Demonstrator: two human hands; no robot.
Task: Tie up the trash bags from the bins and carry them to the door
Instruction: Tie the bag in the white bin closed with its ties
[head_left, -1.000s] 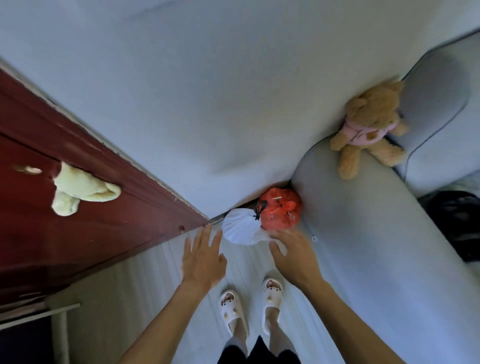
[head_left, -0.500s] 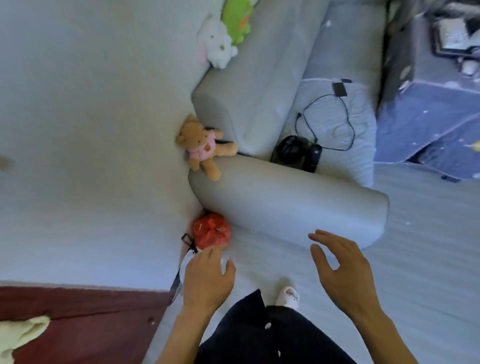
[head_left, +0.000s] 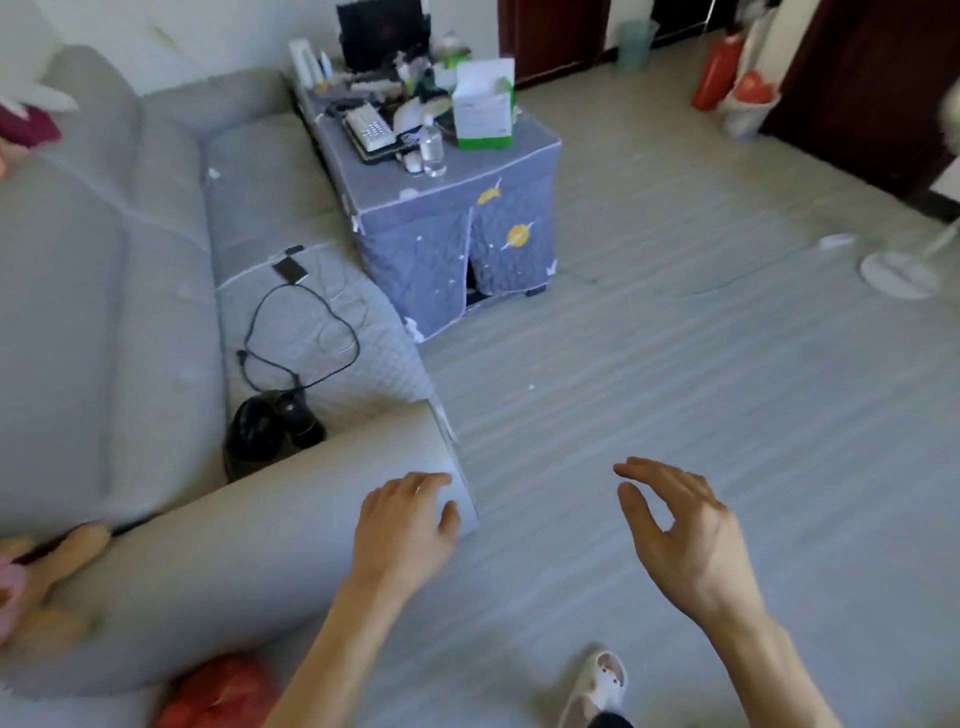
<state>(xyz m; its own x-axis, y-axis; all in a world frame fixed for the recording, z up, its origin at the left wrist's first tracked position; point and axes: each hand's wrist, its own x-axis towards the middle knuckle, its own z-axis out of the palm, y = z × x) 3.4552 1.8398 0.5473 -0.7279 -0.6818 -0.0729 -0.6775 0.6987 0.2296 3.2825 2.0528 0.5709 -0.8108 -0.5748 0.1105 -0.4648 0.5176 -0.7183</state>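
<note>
Reaching forward over a grey floor (head_left: 675, 389), both bare hands are empty: the left hand (head_left: 405, 530) has relaxed, spread fingers by the end of a grey sofa arm (head_left: 234, 561), and the right hand (head_left: 680, 530) has loosely curled fingers. A red trash bag (head_left: 218, 696) lies on the floor beneath the sofa arm, at the bottom left.

head view | high, angled down | faces floor (head_left: 675, 415) across room
</note>
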